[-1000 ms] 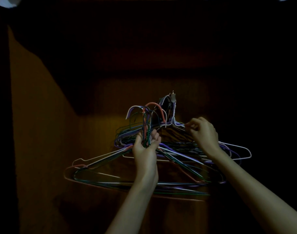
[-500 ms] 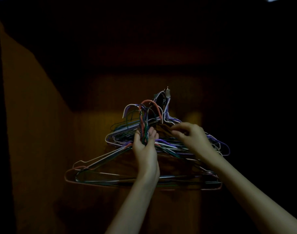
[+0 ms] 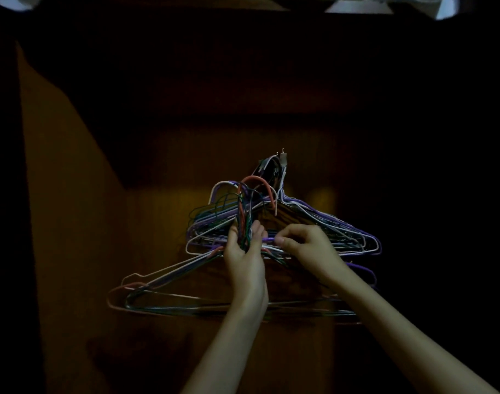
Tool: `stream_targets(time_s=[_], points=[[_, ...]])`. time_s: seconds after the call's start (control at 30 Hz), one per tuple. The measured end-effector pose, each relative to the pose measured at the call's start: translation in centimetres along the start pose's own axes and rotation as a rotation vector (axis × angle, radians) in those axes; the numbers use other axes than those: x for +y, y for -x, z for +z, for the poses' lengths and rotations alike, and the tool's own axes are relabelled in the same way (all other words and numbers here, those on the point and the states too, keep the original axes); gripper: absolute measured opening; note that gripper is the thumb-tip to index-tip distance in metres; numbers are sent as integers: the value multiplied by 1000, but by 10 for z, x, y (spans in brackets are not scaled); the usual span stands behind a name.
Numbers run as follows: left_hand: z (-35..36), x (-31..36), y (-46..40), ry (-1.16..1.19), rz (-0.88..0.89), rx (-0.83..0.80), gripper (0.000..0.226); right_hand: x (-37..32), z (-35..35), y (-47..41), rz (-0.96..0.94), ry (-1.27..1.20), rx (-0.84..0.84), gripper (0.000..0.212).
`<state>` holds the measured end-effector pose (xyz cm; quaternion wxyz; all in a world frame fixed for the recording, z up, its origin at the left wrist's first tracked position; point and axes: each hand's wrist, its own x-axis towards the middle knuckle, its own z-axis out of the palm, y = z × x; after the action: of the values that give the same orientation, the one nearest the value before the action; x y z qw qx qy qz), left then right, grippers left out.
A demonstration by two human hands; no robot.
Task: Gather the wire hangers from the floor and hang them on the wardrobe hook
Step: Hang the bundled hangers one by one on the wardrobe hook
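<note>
At the centre of the frame, inside a dim wooden wardrobe [image 3: 72, 223], the left hand [image 3: 244, 257] reaches up and grips the twisted necks of a bundle of wire hangers [image 3: 243, 220], fingers and thumb curled around the red, green and white strands. Just to its right, the right hand [image 3: 308, 248] pinches a purple wire [image 3: 268, 239] between thumb and fingertips, close beside the left fingers. Some hangers already hang from the small metal wardrobe hook [image 3: 283, 159] above the hands, their shoulders spreading down to the right. The held bundle's triangular frames fan out lower left and across the lower middle of the frame.
</note>
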<state>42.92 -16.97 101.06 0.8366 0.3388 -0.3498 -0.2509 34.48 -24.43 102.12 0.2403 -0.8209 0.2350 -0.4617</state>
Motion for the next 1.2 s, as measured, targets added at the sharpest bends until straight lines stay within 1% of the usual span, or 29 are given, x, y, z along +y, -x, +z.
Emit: stream_targets(time_s=[0.07, 0.13, 0.2, 0.3, 0.47, 0.53, 0.67, 0.77, 0.83, 1.0, 1.2], points=[[-3, 2, 3, -8, -7, 12, 35, 0, 2, 1, 13, 30, 54, 15], [-8, 2, 7, 30, -28, 33, 44, 0, 0, 1, 27, 67, 122, 14], [-15, 2, 8, 44, -44, 56, 49, 2, -6, 0, 28, 32, 185, 15], [-23, 4, 6, 71, -68, 79, 55, 3, -17, 1, 20, -25, 207, 17], [-28, 9, 2, 77, -45, 85, 50, 1, -27, 3, -16, 21, 228, 24], [-27, 11, 1, 94, -32, 87, 49, 0, -31, -1, -25, 31, 267, 22], [-23, 15, 0, 104, -7, 83, 50, 1, -39, -17, -66, 81, 369, 9], [-22, 12, -1, 115, -23, 62, 52, 7, -43, -28, -74, 41, 421, 9], [-21, 10, -2, 140, -37, 57, 51, 12, -45, -33, -58, 59, 453, 9], [-15, 10, -10, 190, -30, 88, 58, 28, -47, -47, 22, 193, 492, 8], [-8, 6, -21, 209, -7, 92, 54, 45, -41, -66, 92, 217, 428, 13]])
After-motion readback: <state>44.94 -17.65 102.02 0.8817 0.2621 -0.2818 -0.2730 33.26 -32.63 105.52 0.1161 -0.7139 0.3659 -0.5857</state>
